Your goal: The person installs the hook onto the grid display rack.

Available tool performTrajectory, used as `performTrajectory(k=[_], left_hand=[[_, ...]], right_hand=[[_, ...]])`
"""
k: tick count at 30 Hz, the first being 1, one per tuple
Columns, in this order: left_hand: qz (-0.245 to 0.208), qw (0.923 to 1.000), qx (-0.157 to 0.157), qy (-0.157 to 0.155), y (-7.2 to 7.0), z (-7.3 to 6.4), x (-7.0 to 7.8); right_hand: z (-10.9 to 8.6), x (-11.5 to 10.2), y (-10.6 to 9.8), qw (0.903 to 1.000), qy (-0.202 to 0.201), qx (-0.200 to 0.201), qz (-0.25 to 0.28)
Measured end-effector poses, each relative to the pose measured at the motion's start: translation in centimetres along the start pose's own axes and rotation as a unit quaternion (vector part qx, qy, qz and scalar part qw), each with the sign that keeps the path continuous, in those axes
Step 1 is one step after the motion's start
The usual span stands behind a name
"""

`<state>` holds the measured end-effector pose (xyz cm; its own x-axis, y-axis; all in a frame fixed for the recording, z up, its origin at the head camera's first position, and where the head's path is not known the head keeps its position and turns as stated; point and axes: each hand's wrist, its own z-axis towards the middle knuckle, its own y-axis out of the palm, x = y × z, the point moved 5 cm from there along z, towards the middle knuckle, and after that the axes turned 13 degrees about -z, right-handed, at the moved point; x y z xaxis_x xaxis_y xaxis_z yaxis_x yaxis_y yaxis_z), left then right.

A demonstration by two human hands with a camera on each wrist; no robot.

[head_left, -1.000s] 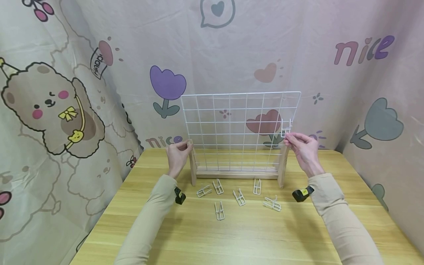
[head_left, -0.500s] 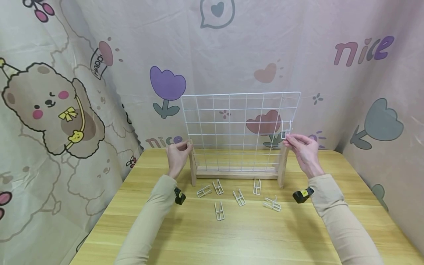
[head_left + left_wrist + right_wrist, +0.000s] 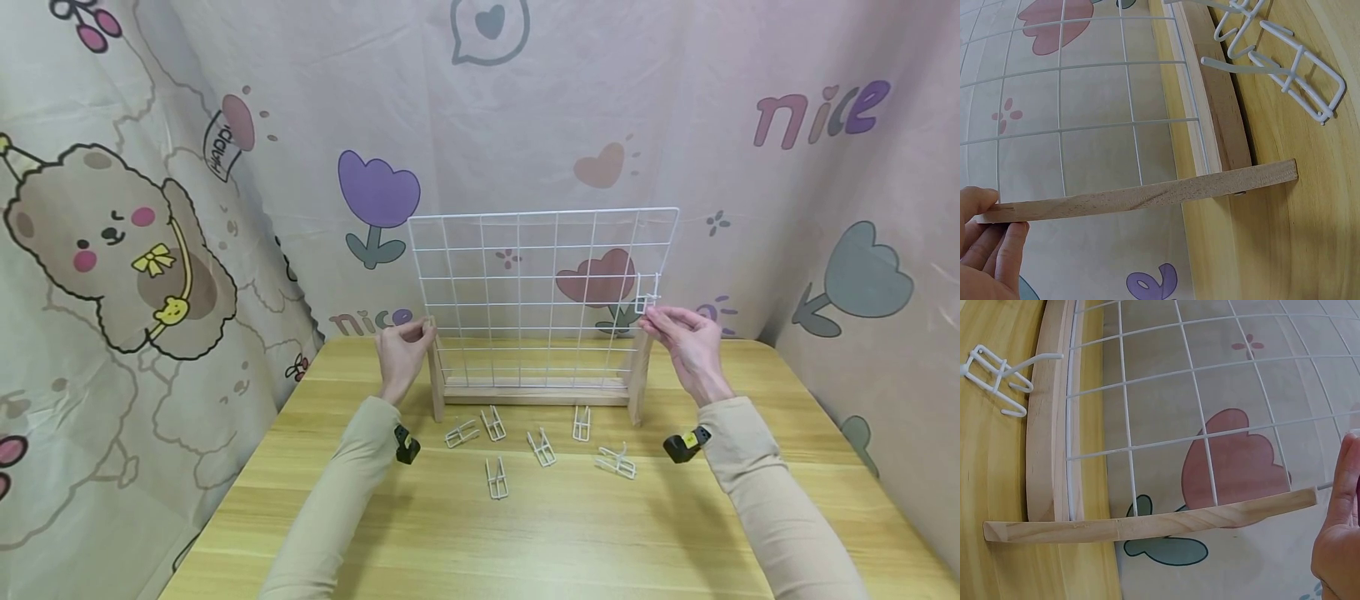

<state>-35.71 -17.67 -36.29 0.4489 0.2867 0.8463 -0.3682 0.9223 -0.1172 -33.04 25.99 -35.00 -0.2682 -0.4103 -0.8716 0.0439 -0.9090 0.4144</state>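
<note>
A white wire grid panel (image 3: 519, 304) stands upright in a wooden stand (image 3: 536, 395) on the table. My left hand (image 3: 401, 358) pinches the top of the stand's left post (image 3: 1129, 199) between thumb and fingers. At the grid's right edge, a white wire hook (image 3: 645, 303) lies against the wires, and my right hand (image 3: 688, 346) pinches its lower end above the right post (image 3: 639, 379). In the right wrist view the fingers (image 3: 1342, 494) show at the right border, with that hook mostly out of frame.
Several loose white wire hooks lie on the wooden table in front of the stand, among them one hook (image 3: 497, 479) nearest me and another hook (image 3: 617, 462) at the right. A printed curtain (image 3: 517, 133) hangs behind and at both sides.
The right hand and the hook's lower end have shifted slightly, with the hook staying at the grid's right edge. My left hand keeps its grip on the post. The loose hooks have not moved.
</note>
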Motion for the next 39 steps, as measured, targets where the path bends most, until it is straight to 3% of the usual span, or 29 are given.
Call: performTrajectory(k=[15,27,32,39], left_hand=[[-0.013,0.9999,-0.003,-0.004,0.0,0.0,-0.2],[-0.012,0.9999,-0.001,-0.002,0.1,0.0,-0.1],[-0.014,0.9999,0.001,0.002,0.0,0.0,0.0],[-0.009,1.0000,0.001,0.000,0.0,0.0,-0.1]], right_hand=[[-0.4,0.3,-0.3,0.9999,-0.003,-0.005,-0.014],[-1.8,1.4,-1.2,0.9985,0.039,-0.014,-0.037],[-2.8,2.1,-1.8,0.9958,0.053,-0.024,-0.072],[-4.0,3.4,-2.6,0.9847,0.073,-0.053,-0.149]])
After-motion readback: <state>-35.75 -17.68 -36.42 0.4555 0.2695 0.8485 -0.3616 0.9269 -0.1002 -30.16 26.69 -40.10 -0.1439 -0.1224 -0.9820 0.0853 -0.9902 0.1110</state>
